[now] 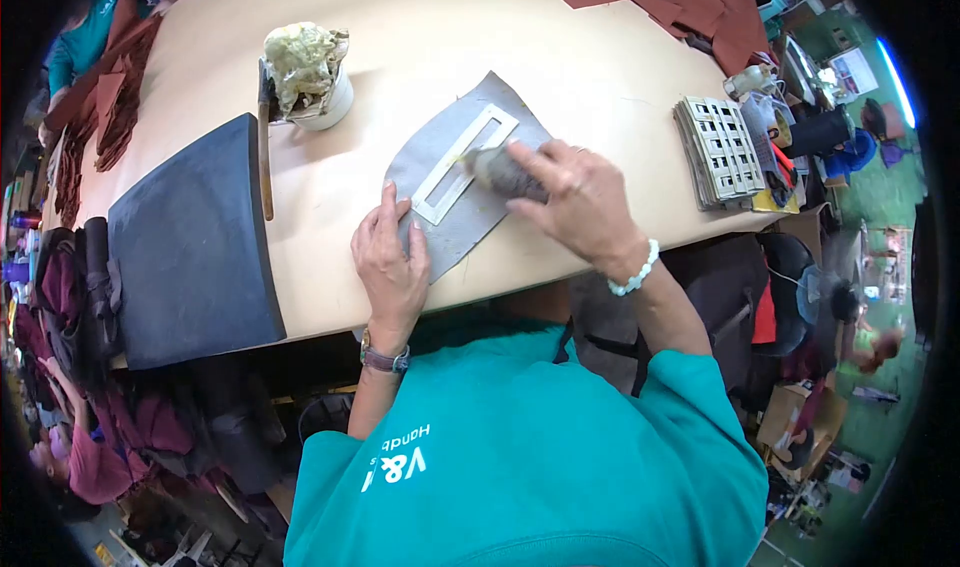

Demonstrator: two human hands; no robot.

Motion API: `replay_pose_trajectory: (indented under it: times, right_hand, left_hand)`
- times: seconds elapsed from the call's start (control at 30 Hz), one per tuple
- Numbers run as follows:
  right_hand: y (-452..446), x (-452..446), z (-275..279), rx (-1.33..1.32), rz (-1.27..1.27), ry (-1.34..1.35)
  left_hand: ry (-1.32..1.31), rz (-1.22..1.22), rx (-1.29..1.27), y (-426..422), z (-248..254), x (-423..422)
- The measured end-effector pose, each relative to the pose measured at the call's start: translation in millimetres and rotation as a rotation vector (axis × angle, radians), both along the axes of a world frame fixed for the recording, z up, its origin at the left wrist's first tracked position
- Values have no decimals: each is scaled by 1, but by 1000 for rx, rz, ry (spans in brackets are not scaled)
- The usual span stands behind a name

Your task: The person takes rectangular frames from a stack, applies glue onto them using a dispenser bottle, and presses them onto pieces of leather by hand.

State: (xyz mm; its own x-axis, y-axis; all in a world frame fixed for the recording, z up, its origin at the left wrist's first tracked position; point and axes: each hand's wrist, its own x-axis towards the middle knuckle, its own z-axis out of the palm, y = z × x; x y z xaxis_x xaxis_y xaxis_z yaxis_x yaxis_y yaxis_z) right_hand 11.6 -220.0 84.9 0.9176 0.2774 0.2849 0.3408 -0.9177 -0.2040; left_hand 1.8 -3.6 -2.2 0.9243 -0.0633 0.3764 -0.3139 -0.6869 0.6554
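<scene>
A grey pointed piece of material (420,160) lies on the table, with a white slotted rectangular frame (437,205) on top of it. My left hand (388,257) rests at the left side of the grey piece, fingertips beside the frame's lower end. In my right hand (585,202) is a dark rounded tool (507,174), its lighter tip over the frame's slot, thumb and fingers wrapped round it. Up and to the left stands a white pot (335,105) with a pale, crusted mass on top. A long thin tool (265,157) leans by the pot.
A dark board (195,247) lies at the table's left. Stacked pale slotted templates (722,152) sit at the right edge. Brown-red material (660,7) covers the far right corner; more (115,97) hangs far left, near a co-worker's teal sleeve (95,32).
</scene>
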Motion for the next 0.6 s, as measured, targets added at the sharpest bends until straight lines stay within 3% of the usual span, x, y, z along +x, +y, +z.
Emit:
replay_pose_trajectory:
  times: [0.13, 0.27, 0.43, 0.6]
  right_hand:
    - [9, -5, -6, -48, 5, 51]
    - [-9, 16, 0, -159, -198, 49]
    - [15, -4, -5, -47, 50, 55]
    - [38, -26, 1, 45, 103, 117]
  left_hand:
    - [9, -6, -1, 2, -2, 0]
    - [-6, -12, 3, 2, -1, -1]
    - [-10, -15, -8, 2, 0, 1]
    - [21, -9, -130, 2, -2, 1]
